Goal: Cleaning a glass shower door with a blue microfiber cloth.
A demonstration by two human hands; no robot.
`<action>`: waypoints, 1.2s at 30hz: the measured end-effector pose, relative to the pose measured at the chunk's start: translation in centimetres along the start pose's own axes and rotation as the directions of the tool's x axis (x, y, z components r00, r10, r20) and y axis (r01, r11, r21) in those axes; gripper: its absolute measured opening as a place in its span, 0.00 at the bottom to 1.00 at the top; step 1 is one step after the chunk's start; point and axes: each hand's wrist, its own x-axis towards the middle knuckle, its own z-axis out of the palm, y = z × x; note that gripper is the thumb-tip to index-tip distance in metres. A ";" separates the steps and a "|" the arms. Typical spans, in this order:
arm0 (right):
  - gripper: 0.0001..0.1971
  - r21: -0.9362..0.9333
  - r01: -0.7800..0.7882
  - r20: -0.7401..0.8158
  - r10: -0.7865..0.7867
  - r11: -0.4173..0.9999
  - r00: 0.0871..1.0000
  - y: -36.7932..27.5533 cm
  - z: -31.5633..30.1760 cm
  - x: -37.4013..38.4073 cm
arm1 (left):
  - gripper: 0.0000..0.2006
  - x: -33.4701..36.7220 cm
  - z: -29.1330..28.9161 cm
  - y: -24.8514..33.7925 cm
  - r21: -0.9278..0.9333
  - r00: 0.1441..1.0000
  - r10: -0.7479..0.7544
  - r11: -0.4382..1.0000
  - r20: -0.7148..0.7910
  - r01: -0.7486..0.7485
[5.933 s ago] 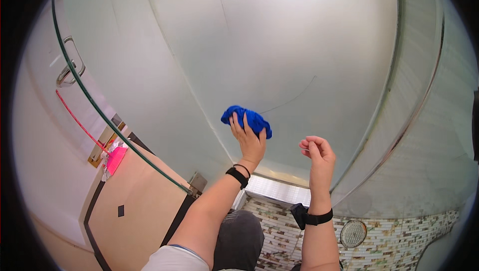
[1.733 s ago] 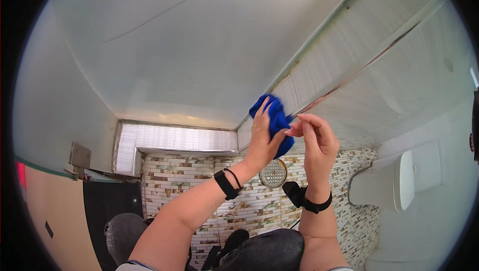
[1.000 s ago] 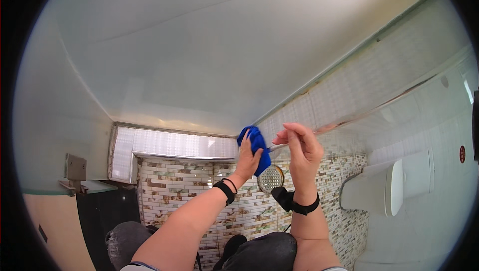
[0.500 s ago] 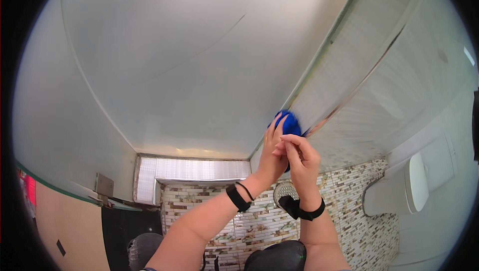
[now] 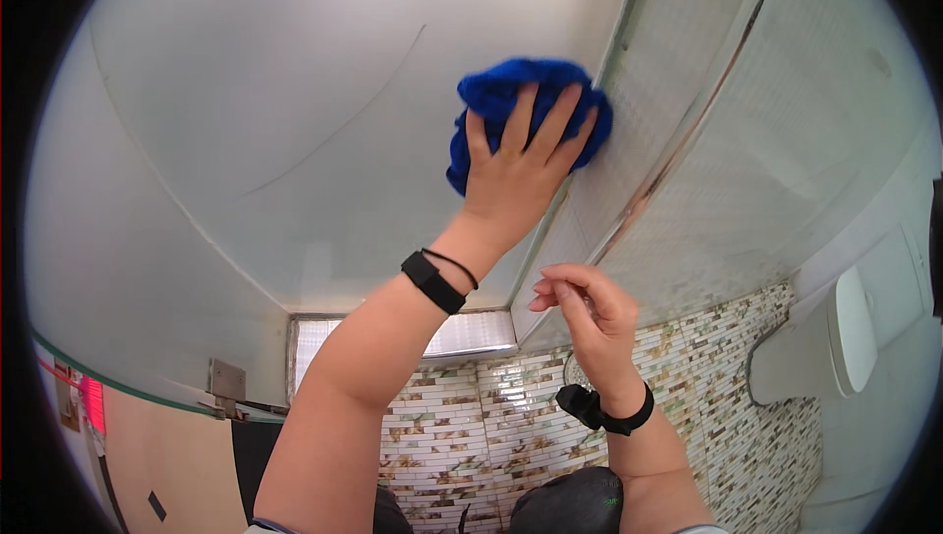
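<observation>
left hand (image 5: 511, 180) flat, fingers spread, pressing blue cloth (image 5: 491, 102) on frosted glass panel (image 5: 295, 141), cloth touching metal frame edge (image 5: 619, 53). right hand (image 5: 589, 313) lower, empty, fingers loosely curled, near lower frame rail. wiping well likely needs: even palm pressure, overlapping passes, cloth pushed right into frame seam. around: mosaic tile floor (image 5: 462, 446), round drain partly behind right wrist, white toilet (image 5: 845, 337) at right, glass-door hinge (image 5: 228, 382) lower left. frame ridge interrupts strokes.

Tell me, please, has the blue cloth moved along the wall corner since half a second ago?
Yes. The blue cloth under the left hand has gone up the wall corner, farther from the mosaic floor.
</observation>
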 end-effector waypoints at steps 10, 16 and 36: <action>0.08 -0.108 -0.005 0.190 0.025 0.994 0.981 1.7 1.7 -1.3 | 0.28 -18.7 0.7 -0.3 -0.055 0.820 0.388 0.913 0.421 -0.404; 0.08 -0.104 -0.049 0.316 0.080 0.993 0.945 2.3 2.8 -2.8 | 0.28 -17.8 -0.9 -1.9 -0.031 0.735 0.479 0.847 0.481 -0.531; 0.08 -0.095 -0.055 0.434 0.091 0.994 0.896 3.7 4.9 -3.5 | 0.31 -16.7 -2.5 -7.9 0.063 0.915 0.259 0.955 0.309 -0.291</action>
